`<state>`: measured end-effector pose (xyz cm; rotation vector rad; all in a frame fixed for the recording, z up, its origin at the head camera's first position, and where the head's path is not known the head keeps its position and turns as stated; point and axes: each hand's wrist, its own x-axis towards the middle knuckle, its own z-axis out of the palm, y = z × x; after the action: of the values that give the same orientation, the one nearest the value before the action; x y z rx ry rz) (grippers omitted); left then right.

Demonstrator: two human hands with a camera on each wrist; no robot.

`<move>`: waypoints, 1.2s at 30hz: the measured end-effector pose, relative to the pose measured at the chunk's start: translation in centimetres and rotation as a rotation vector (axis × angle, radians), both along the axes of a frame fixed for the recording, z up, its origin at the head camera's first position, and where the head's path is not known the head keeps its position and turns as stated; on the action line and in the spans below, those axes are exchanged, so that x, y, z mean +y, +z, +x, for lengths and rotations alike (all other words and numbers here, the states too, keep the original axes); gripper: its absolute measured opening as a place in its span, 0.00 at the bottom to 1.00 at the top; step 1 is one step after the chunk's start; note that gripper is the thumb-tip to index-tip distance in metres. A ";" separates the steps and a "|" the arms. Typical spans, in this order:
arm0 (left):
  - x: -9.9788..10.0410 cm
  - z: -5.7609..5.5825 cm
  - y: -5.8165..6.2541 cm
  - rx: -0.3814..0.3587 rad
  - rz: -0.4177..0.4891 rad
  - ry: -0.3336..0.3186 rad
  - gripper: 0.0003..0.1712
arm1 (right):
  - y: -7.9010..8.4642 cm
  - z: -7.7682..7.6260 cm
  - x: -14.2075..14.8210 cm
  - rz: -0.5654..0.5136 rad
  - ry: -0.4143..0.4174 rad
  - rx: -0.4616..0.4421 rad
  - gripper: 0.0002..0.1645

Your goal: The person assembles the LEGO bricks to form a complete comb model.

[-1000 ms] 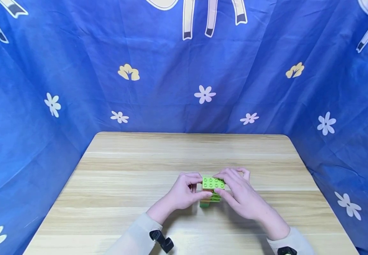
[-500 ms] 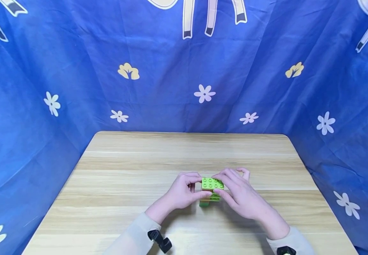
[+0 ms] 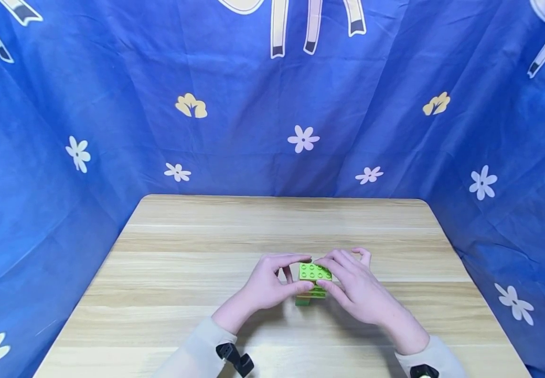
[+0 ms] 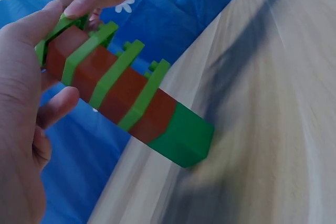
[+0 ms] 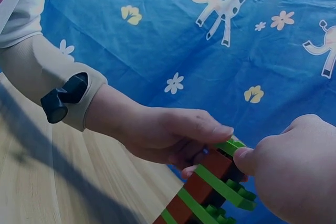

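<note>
A tower of toy building bricks stands upright on the wooden table, with a dark green brick [image 4: 184,135] at its foot. Above that, reddish-brown bricks [image 4: 111,86] alternate with thin light green bricks that jut out to one side. At the top lies a light green studded brick [image 3: 311,271]; a dark gap shows under part of it in the right wrist view. My left hand [image 3: 270,282] holds the tower's top from the left, thumb in front and index finger along the back edge. From the right, my right hand [image 3: 358,290] pinches the top brick between thumb and fingers.
The wooden table [image 3: 182,252] extends around the tower. Behind it and at both sides hangs a blue curtain [image 3: 244,147] with flowers and animal figures. Each sleeve carries a black wrist device, such as the left wrist camera [image 3: 235,359].
My left index finger has slid right along the back edge of the top brick. The right hand and the tower stay nearly where they were.
</note>
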<state>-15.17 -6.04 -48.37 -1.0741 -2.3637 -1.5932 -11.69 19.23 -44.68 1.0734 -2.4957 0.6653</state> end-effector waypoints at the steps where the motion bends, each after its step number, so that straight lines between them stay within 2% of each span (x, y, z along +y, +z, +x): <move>1: 0.0 0.0 0.1 0.011 0.009 -0.003 0.26 | 0.0 0.0 0.0 0.001 -0.001 0.002 0.22; 7: 0.1 -0.1 0.0 0.044 0.035 -0.013 0.21 | 0.0 0.0 0.0 0.014 -0.006 0.010 0.22; 14: 0.0 -0.2 0.2 0.032 -0.016 -0.003 0.23 | -0.1 0.1 0.0 0.008 -0.021 0.016 0.21; 18: 0.0 -0.3 0.3 0.050 -0.027 -0.008 0.22 | -0.2 0.1 0.0 0.003 -0.023 0.011 0.21; 26: 0.3 -0.6 -0.4 0.135 0.048 -0.055 0.19 | -0.5 0.0 0.1 -0.027 -0.012 -0.003 0.20; 36: 0.6 -0.7 -0.5 0.136 0.093 -0.091 0.17 | -0.7 0.0 0.3 -0.059 -0.009 -0.030 0.19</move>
<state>-15.86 -5.39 -48.88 -1.2441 -2.1612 -1.5867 -11.71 19.52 -45.38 1.0382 -2.4888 0.7528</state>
